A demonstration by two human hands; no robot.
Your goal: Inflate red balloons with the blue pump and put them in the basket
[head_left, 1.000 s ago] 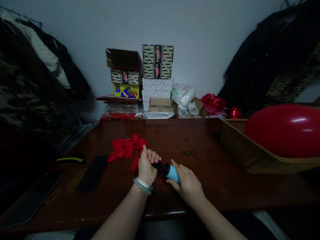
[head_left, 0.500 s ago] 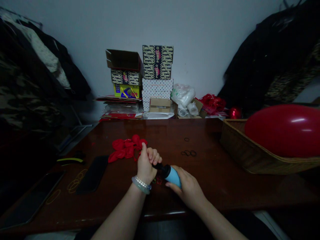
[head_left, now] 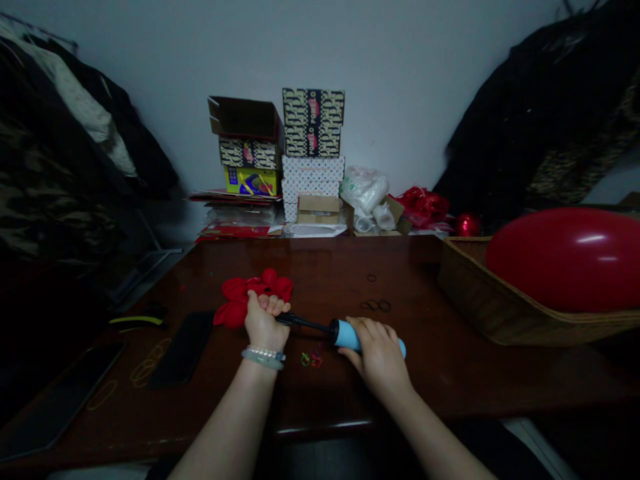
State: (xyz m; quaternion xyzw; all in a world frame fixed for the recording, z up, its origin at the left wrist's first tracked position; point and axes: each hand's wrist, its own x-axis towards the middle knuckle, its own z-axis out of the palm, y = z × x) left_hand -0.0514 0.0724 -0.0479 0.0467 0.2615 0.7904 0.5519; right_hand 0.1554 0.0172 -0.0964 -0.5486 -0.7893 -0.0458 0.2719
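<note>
A hand pump with a light blue barrel (head_left: pixel 349 335) and a thin black rod (head_left: pixel 313 324) lies across between my hands, above the table. My left hand (head_left: pixel 266 328) is closed round the black end of the pump, with its thumb raised; a beaded bracelet and a bangle sit on that wrist. My right hand (head_left: pixel 379 353) wraps the blue barrel, whose far end pokes out beyond the fingers. Just behind my left hand is a heap of soft red pieces (head_left: pixel 235 291), perhaps limp balloons. Small coloured bands (head_left: pixel 314 360) lie below the rod.
At the right, a wicker basket (head_left: pixel 480 317) holds a big red balloon (head_left: pixel 570 257). Black bands (head_left: pixel 376 305) lie mid-table. Leftward are a dark phone (head_left: pixel 183 350), yellow rubber bands (head_left: pixel 143 371), a dark tablet (head_left: pixel 65 400) and a yellow-black tool (head_left: pixel 137 321). Boxes (head_left: pixel 313 123) stack against the wall.
My hands have moved apart, the left leftward and the right slightly rightward. More of the pump's black rod now shows between them, and the pump lies more nearly level.
</note>
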